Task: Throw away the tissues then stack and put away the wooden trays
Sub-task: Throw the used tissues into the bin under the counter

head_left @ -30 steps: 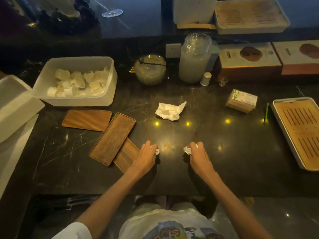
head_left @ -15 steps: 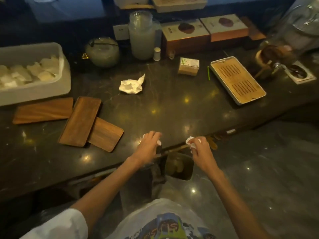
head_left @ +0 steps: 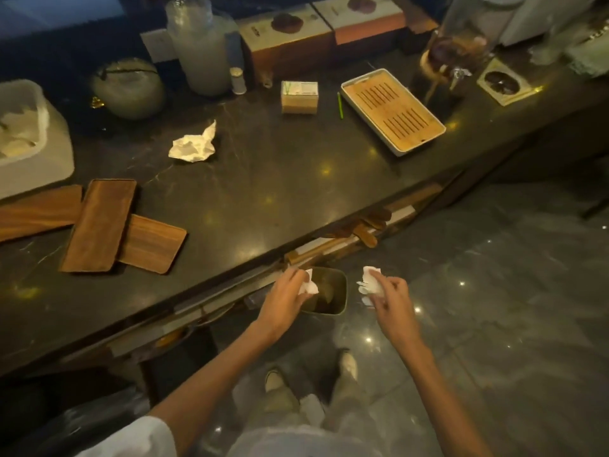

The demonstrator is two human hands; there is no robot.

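My left hand (head_left: 286, 296) grips a crumpled white tissue (head_left: 309, 285) over the left rim of a small green bin (head_left: 339, 291) on the floor below the counter edge. My right hand (head_left: 390, 296) holds a second tissue (head_left: 370, 282) just right of the bin. A third crumpled tissue (head_left: 192, 145) lies on the dark counter. Three wooden trays sit at the counter's left: a long one (head_left: 99, 224) overlaps a lower one (head_left: 153, 244), and another (head_left: 38, 211) lies to their left, partly cut off.
A white tub (head_left: 49, 143) with pale pieces stands at far left. A round glass jar (head_left: 128, 87), a tall frosted jar (head_left: 201, 47), a small box (head_left: 299, 96) and a slatted bamboo tray (head_left: 392, 110) sit further back. Wooden tools lie on a shelf under the counter edge.
Both hands left the counter top with their tissues and came down past its front edge to the bin. My view swung right and down.
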